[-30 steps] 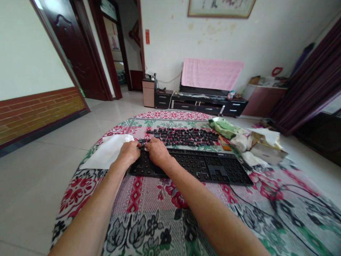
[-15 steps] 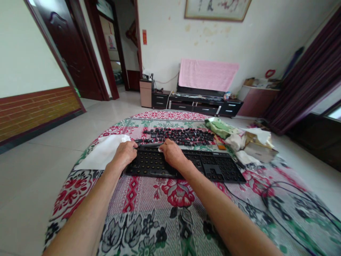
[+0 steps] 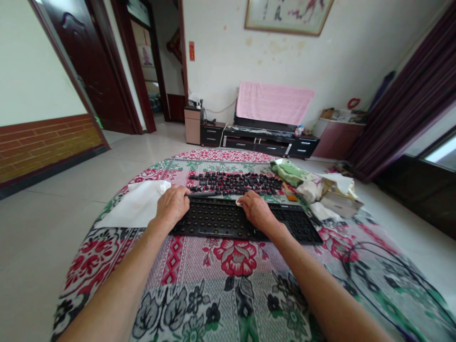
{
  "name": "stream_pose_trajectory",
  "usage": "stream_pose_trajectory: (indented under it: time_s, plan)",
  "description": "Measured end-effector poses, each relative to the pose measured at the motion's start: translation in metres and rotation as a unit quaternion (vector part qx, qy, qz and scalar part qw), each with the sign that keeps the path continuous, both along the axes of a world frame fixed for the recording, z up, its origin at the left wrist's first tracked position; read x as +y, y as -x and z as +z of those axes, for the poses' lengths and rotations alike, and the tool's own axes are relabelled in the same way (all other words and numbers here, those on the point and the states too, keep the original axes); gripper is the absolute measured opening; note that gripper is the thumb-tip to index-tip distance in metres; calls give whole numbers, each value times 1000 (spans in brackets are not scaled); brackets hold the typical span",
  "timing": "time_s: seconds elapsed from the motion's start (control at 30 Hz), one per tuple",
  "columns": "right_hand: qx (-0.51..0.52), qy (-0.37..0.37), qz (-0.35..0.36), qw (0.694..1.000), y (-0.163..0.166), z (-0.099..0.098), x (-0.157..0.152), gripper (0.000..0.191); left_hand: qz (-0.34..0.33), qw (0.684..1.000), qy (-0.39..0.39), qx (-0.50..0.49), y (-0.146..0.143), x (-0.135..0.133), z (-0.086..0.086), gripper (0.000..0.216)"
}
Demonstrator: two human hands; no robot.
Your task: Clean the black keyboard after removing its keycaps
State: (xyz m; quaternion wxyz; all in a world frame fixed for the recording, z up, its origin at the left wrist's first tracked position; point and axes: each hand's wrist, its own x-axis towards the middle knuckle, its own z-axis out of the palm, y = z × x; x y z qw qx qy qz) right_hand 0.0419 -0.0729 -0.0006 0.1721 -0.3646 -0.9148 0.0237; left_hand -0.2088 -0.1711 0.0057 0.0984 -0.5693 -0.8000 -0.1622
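A black keyboard (image 3: pixel 213 221) with its keycaps off lies flat across the patterned tablecloth. My left hand (image 3: pixel 173 204) is closed over its upper left corner. A slim dark bar (image 3: pixel 203 194) extends from those fingers along the keyboard's far edge; whether it is a separate piece I cannot tell. My right hand (image 3: pixel 257 209) pinches a small white wipe (image 3: pixel 238 203), mostly hidden under the fingers, against the keyboard's upper middle. Just beyond the keyboard lie several loose black keycaps (image 3: pixel 235 182) in a wide band.
White paper (image 3: pixel 131 206) lies left of the keyboard. To the right are a brush (image 3: pixel 290 194), a green packet (image 3: pixel 290 171), crumpled tissue (image 3: pixel 309 191) and an opened box (image 3: pixel 340 202). A black cable (image 3: pixel 370 285) loops over the tablecloth (image 3: pixel 235 266) at the right.
My right hand has slid to the right along the keyboard with the white wipe. My left hand stays at the upper left corner, its back turned a little more over it.
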Motion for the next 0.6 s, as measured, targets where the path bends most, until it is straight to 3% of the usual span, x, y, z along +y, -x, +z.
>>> stream_pose_trajectory:
  time_s: [0.17, 0.4, 0.5, 0.6]
  plan:
    - [-12, -11, -58, 998, -9, 6, 1, 28, -89, 996, -11, -4, -17, 12, -11, 30]
    - [42, -22, 20, 999, 40, 7, -10, 29, -106, 994, -4, 8, -12, 19, -24, 30]
    - [17, -23, 17, 999, 58, 2, -12, 29, -125, 992, -16, 15, -5, 22, -29, 32]
    - [7, -21, 1, 1000, 55, -2, -8, 29, -149, 988, -36, 9, -1, 24, -33, 34]
